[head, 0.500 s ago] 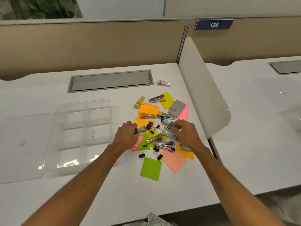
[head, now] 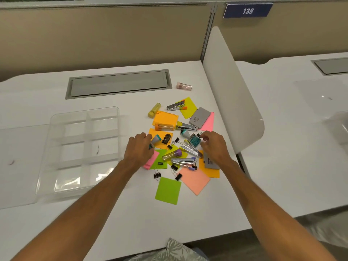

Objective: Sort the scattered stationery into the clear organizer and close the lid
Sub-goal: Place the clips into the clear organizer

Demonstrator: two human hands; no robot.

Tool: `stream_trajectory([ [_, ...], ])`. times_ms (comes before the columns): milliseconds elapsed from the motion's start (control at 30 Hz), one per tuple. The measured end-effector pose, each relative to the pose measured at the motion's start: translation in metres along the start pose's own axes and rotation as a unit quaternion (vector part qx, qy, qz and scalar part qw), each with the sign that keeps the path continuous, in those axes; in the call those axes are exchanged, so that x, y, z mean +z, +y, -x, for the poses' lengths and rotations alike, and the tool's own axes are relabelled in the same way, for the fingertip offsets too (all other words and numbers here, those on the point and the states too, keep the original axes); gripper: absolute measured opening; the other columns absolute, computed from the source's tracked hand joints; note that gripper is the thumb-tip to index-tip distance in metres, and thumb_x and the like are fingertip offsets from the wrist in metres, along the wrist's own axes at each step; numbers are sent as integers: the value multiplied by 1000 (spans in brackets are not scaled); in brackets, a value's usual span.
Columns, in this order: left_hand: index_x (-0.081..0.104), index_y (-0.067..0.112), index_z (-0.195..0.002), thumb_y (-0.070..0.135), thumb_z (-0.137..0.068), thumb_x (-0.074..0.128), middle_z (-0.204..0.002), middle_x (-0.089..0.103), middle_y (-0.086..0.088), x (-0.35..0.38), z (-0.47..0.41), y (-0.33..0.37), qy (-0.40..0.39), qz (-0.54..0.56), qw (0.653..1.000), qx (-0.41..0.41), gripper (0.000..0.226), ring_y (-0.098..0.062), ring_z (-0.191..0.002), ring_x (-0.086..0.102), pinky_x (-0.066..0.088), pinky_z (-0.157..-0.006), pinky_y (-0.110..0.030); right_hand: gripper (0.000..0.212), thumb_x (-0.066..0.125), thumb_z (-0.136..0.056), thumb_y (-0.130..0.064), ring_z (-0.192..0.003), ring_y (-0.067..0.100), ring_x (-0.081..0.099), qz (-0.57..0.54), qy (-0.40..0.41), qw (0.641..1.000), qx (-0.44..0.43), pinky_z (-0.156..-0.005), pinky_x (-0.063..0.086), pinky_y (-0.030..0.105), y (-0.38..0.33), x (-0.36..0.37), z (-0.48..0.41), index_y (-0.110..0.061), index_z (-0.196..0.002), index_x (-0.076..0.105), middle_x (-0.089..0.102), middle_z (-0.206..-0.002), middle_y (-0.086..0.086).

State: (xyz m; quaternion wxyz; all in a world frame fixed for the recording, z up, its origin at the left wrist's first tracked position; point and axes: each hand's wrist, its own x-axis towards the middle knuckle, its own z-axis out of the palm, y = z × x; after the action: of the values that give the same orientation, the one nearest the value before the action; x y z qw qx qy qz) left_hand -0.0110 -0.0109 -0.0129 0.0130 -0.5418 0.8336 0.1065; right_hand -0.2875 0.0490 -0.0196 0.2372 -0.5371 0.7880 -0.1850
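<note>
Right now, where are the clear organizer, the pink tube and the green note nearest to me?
clear organizer (head: 73, 152): head view, bare floor of a middle compartment.
pink tube (head: 184, 85): head view, middle of its body.
green note (head: 167, 191): head view, centre of the sheet.

White desk (head: 131, 223) noted. Grey recessed hatch (head: 118, 83) at 11 o'clock, lying flush. Beige partition (head: 94, 34) at 12 o'clock; blue plate (head: 247, 10) marked 138 at 1 o'clock. White divider panel (head: 231, 102) at 2 o'clock, neighbouring desk (head: 291, 166) at 3 o'clock. Leaf-patterned fabric (head: 175, 249) at 6 o'clock.
</note>
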Motion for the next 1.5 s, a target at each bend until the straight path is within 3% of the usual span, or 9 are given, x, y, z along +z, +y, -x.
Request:
stream_trajectory([
  [267,59,12,-116,31,-85,63,-101,62,-10,-16,9,12,64,87,993,-44,36,-29,-92,57,42,-79,-41,48,70,-84,-44,-100,23,60,60,-39,996,-48,-77,54,38,-19,6,-21,-18,-123,59,61,-116,7],
  [467,59,14,-116,34,-86,64,-101,63,-8,-21,15,22,90,115,988,-51,37,-27,-92,58,43,-80,-40,27,73,-81,-32,-88,24,56,94,-61,993,-43,-67,52,37,-31,12,-31,-10,-96,69,59,-100,9],
  [600,59,14,-116,36,-87,63,-102,63,-7,-24,19,24,105,130,984,-58,37,-26,-92,58,43,-81,-39,19,76,-76,-29,-86,21,56,69,-66,995,-35,-62,45,31,-35,14,-34,-17,-87,65,58,-93,2],
  [800,61,12,-115,34,-86,65,-101,64,-8,-33,27,28,126,166,976,-71,36,-25,-91,59,46,-81,-42,26,77,-74,-21,-97,21,58,14,-87,996,-10,-73,57,43,-37,18,-37,-18,-89,56,64,-98,3],
  [900,61,11,-114,33,-86,66,-101,64,-8,-39,34,24,140,190,968,-84,35,-24,-89,59,46,-79,-41,31,81,-72,-19,-104,19,55,-5,-93,996,-5,-72,55,38,-38,18,-41,-15,-95,61,60,-104,3],
  [1067,62,13,-112,31,-85,68,-98,64,-6,-51,47,6,161,218,957,-107,33,-23,-86,58,47,-77,-42,12,74,-80,-12,-88,23,59,1,-75,997,-15,-68,47,31,-40,15,-43,-10,-88,66,65,-95,8],
  [1300,58,12,-122,34,-85,68,-112,64,-5,-67,63,-57,193,258,927,-195,43,-23,-100,60,52,-84,-37,17,74,-80,-17,-75,27,56,-60,-23,994,-86,-60,41,31,-101,14,-32,-7,-88,62,61,-83,7],
  [1433,59,15,-86,34,-83,67,-85,62,-1,-77,70,-105,197,266,917,-224,21,-21,-78,61,55,-68,-39,28,76,-82,-18,-75,19,60,-173,-72,978,-86,-54,45,25,-163,34,-20,-15,-105,61,61,-87,2],
  [1500,58,15,-83,34,-82,68,-81,60,2,-84,75,-130,203,274,910,-236,21,-17,-72,60,53,-62,-35,30,76,-81,-18,-78,18,61,-200,-78,972,-94,-57,47,23,-194,48,-15,-18,-108,63,64,-92,4],
])
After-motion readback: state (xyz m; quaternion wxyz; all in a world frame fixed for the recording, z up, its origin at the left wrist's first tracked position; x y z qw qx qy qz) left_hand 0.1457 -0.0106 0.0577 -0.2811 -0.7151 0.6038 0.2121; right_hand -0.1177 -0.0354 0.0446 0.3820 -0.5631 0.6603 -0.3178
